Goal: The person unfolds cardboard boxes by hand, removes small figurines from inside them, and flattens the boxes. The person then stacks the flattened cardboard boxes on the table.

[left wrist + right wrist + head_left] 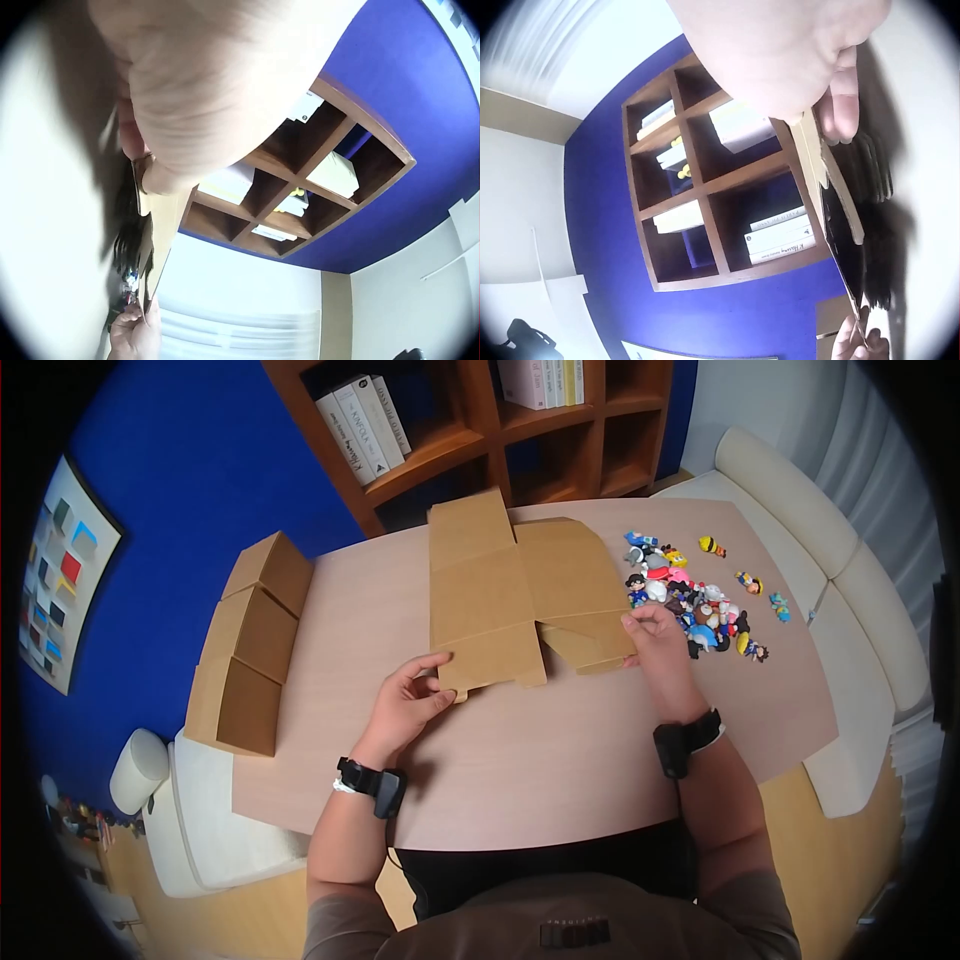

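A brown cardboard box [480,585], folded out flat with its flaps spread, lies over the middle of the table. My left hand [403,705] pinches the corner of its near left flap between thumb and fingers. At the other end, my right hand [664,660] pinches the edge of the near right flap [590,640]. A slit parts these two flaps. In the left wrist view the cardboard [161,232] runs edge-on from one hand to the other, tilted up near the fingers. The right wrist view shows the flap edge [810,150] under the right thumb.
Three closed cardboard boxes [245,645] stand in a row along the table's left edge. Many small toy figures [700,605] are heaped on the right, with several scattered further out. Behind the table [520,770] is a wooden bookshelf [480,435]. Pale sofas [790,490] flank it.
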A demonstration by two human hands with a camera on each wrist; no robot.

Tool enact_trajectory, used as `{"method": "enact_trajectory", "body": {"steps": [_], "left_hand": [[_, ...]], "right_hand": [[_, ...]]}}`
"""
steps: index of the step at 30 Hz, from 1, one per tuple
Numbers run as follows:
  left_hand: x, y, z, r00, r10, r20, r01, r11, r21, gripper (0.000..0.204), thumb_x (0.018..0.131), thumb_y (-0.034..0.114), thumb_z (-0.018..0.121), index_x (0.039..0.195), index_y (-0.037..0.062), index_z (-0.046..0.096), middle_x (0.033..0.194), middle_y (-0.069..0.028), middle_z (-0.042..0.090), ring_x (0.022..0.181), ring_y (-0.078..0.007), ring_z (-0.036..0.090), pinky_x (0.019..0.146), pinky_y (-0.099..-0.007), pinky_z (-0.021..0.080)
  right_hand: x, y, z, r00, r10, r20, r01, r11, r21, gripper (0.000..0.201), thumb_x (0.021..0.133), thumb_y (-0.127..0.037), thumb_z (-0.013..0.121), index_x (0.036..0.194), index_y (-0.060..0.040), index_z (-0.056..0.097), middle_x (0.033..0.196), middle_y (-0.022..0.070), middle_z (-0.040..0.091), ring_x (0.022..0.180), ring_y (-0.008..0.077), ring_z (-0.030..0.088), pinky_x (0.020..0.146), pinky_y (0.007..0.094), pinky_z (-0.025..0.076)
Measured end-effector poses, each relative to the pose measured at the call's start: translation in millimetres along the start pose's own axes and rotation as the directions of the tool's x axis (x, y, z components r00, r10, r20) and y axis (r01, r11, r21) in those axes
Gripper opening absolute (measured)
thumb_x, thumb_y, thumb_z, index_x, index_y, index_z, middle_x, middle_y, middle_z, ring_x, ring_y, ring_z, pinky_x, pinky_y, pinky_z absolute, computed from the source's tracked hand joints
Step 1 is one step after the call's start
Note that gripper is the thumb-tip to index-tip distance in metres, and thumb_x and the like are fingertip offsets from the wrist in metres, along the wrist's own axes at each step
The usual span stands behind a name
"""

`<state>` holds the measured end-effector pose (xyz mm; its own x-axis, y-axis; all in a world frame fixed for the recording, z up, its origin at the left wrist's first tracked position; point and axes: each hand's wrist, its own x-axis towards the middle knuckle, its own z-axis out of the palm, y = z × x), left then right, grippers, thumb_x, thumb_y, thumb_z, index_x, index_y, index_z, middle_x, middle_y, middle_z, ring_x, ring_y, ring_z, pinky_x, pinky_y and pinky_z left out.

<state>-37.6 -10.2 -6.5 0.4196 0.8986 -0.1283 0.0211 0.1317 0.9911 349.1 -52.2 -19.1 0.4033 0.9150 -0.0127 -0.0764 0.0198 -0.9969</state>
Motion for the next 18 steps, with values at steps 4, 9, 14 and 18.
{"method": "enact_trajectory", "body": {"steps": [4,9,14,18], "left_hand": [[-4,3,10,0.976,0.213,0.053,-0.219,0.963,0.157,0.06,0.093,-0.013,0.068,0.149,0.0049,0.056,0.146,-0.0054,0.051,0.121,-0.0161,0.062,0.101,-0.0335,0.055],[0,2,8,0.945,0.31,-0.101,-0.284,0.935,0.21,0.056,0.095,-0.009,0.067,0.148,0.005,0.055,0.142,-0.0022,0.055,0.122,-0.014,0.06,0.102,-0.0315,0.053],[11,-10,-10,0.913,0.271,-0.305,-0.258,0.963,0.084,0.039,0.099,-0.005,0.064,0.137,0.0039,0.059,0.114,0.0005,0.069,0.096,-0.0042,0.062,0.083,-0.0172,0.049],[2,-1,-20,0.93,0.216,-0.298,-0.198,0.976,0.088,0.043,0.096,-0.007,0.061,0.139,0.0014,0.058,0.122,-0.0038,0.07,0.112,-0.0122,0.064,0.097,-0.026,0.049]], "right_hand": [[-5,-5,3,0.998,0.006,0.069,-0.004,1.0,-0.024,0.034,0.1,-0.012,0.073,0.127,0.0019,0.06,0.099,0.0108,0.074,0.073,0.0124,0.071,0.058,0.0266,0.058],[-25,-16,22,0.977,-0.057,0.204,0.066,0.997,-0.037,0.058,0.091,-0.012,0.082,0.142,0.0027,0.057,0.1,0.007,0.074,0.075,0.0128,0.069,0.066,0.0245,0.059],[-21,-9,15,0.8,-0.533,0.276,0.599,0.675,-0.43,0.05,0.084,-0.003,0.086,0.131,0.0006,0.069,0.097,0.005,0.073,0.074,0.0094,0.063,0.069,0.0223,0.054],[-26,-12,14,0.889,-0.433,0.147,0.457,0.819,-0.348,0.034,0.087,-0.002,0.084,0.12,0.0015,0.075,0.09,0.0024,0.071,0.073,0.0066,0.059,0.067,0.0218,0.051]]}}
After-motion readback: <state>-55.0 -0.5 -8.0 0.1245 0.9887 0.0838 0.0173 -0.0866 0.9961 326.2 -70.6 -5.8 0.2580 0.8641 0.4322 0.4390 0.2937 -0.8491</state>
